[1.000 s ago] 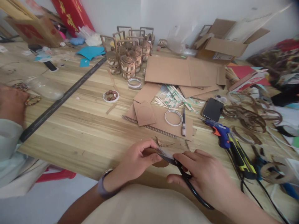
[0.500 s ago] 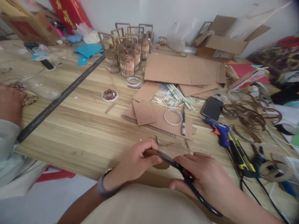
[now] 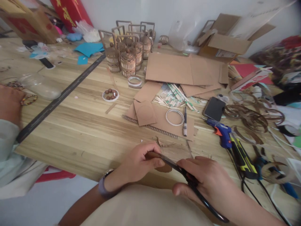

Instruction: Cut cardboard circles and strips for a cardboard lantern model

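Note:
Between its thumb and fingers, my left hand point(image 3: 141, 161) pinches a small brown cardboard piece point(image 3: 164, 168) near the table's front edge. My right hand point(image 3: 204, 175) is wrapped round black-handled scissors point(image 3: 196, 191), whose blades lie against the cardboard by my left fingertips. Just beyond my hands are a square of cardboard point(image 3: 145, 113) with a circle drawn on it, a white ring point(image 3: 174, 117) and a pen point(image 3: 185, 121), all resting on a larger cardboard sheet point(image 3: 163, 117).
A blue glue gun point(image 3: 222, 131), a yellow-black cutter point(image 3: 244, 157) and a phone point(image 3: 214, 108) lie at the right. Small lantern-like baskets point(image 3: 128, 64) stand at the back. Another person's hand point(image 3: 10, 102) rests at the far left, beyond a dark strip point(image 3: 61, 97).
My right hand and the scissors have shifted slightly to the right and down. The cardboard piece has moved a little right; my left hand has hardly moved.

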Motion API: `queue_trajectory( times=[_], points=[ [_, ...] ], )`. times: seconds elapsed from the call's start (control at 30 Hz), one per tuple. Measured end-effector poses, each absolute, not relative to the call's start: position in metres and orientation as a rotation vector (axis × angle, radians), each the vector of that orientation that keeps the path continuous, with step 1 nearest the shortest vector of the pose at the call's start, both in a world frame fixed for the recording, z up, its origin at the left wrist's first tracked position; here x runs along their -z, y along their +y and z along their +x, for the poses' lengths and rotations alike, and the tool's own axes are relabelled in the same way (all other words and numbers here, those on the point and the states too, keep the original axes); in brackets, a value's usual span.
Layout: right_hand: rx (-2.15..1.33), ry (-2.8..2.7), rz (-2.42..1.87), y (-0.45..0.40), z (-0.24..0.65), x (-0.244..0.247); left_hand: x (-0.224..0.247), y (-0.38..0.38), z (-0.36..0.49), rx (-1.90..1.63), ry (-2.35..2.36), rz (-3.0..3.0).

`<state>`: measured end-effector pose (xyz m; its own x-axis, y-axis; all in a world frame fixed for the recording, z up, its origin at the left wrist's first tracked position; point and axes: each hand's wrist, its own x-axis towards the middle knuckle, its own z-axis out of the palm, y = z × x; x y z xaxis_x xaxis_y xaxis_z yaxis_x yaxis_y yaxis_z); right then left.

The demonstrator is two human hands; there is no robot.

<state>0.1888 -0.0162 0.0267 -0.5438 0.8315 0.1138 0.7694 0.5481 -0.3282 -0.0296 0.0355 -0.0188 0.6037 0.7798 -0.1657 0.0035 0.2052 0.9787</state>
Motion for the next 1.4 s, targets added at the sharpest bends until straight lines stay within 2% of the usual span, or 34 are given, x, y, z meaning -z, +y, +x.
queue_trajectory(
  times=[0.37, 0.83, 1.4],
  points=[
    [-0.371, -2.503, -1.345, -0.019, 0.191, -0.019, 0.02, 0.037, -0.029, -0.577, 0.765, 1.288],
    [-0.577, -2.464, -1.484, -0.023, 0.198, -0.011, 0.017, 0.04, -0.027, -0.509, 0.793, 1.309],
    [-0.457, -2.486, -1.366, -0.017, 0.194, -0.01, 0.016, 0.039, -0.027, -0.426, 0.82, 1.321]
  ],
)
